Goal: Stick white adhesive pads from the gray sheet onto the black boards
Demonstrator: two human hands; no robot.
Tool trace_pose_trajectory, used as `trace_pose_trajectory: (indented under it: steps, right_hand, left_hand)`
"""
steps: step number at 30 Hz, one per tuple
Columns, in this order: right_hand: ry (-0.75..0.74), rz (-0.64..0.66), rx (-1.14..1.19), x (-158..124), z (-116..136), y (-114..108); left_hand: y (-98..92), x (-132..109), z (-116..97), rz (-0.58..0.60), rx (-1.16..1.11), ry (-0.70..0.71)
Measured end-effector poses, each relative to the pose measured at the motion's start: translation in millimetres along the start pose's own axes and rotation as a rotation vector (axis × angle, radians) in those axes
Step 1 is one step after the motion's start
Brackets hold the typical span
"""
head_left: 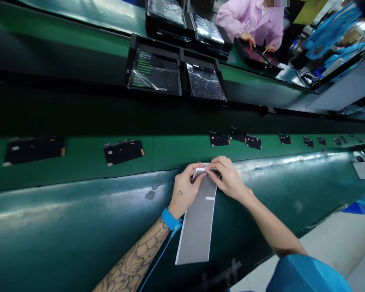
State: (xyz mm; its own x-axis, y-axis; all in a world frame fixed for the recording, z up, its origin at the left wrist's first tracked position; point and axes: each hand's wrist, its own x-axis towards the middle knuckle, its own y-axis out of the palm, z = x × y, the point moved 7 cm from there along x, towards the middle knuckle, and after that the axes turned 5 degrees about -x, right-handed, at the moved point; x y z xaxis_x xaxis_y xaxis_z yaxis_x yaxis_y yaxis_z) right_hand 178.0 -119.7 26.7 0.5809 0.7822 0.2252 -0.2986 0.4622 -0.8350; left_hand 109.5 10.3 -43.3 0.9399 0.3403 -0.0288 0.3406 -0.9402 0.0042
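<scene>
A long grey strip with white edges [197, 227] lies on the green work surface in front of me, its far end bent up between my hands. My left hand [185, 188] pinches that far end at its left side; a blue wrist strap [170, 219] with a cord is around the wrist. On the right side of the same end, my right hand [226, 176] holds it between thumb and fingers. Both sets of fingertips nearly meet at the top edge. A short white mark crosses the strip below my right hand.
Beyond the strip, a green belt [170, 152] carries several flat black parts [124, 152]. Black trays [182, 61] with film-wrapped panels stand on a raised ledge. Across it, a person in a pink sleeve [231, 18] handles another tray [255, 56].
</scene>
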Motion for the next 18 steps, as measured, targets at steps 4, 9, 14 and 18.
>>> trace_pose_trajectory:
  steps: [4, 9, 14, 18]
  right_hand:
    - [0.064, -0.058, 0.189, 13, -31, -23]
    - [0.257, -0.076, 0.135, 49, -173, -94]
    - [0.506, 0.156, -0.008, 60, -282, -121]
    - [0.526, 0.247, -0.005, 58, -302, -115]
  left_hand:
    - [-1.9, -1, 5, 0.003, 0.019, -0.041]
    - [-3.0, -1, 11, 0.028, 0.014, -0.068]
    - [-4.7, 1, 7, 0.037, 0.064, -0.033]
    - [-4.9, 2, 3, 0.045, 0.084, -0.01]
